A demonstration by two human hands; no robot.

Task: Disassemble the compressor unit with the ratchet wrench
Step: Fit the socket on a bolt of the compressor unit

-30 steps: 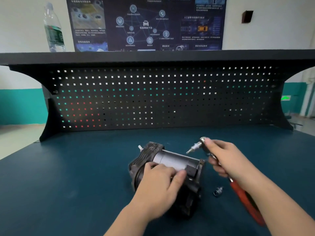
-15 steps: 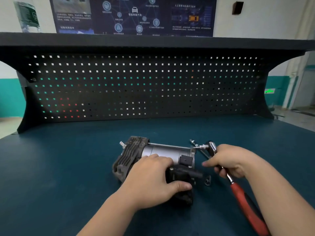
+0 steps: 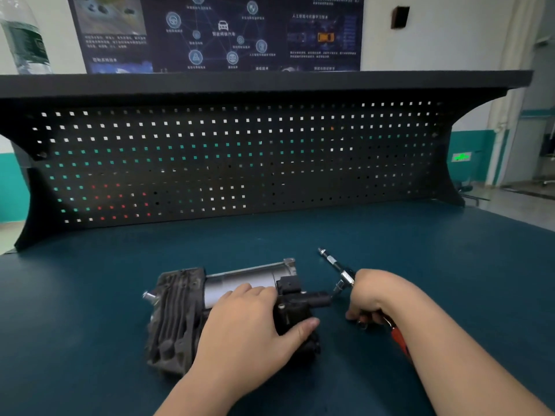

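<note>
Dark blue matting covers the workbench [image 3: 390, 235] in front of me, with a black pegboard back panel [image 3: 240, 157] rising behind it and a dark poster [image 3: 222, 31] on the wall above. Up on the panel's top shelf, far to the compressor's left, a clear water bottle [image 3: 24, 40] stands at the edge of view. Lying on its side on the mat near my edge of the bench is the compressor unit [image 3: 186, 307]: its ribbed grey head points left, its silver cylinder runs toward the right, and a black block with a short stub sticks out at that end. My left hand [image 3: 252, 328] rests on top of it, fingers laid over the cylinder and thumb curled against the black block, gripping it. Just to the compressor's right, my right hand [image 3: 372, 298] is clenched around the ratchet wrench [image 3: 345, 279]; its chrome head and extension bit stick up and away from the compressor, and the red handle trails back beside my wrist.
</note>
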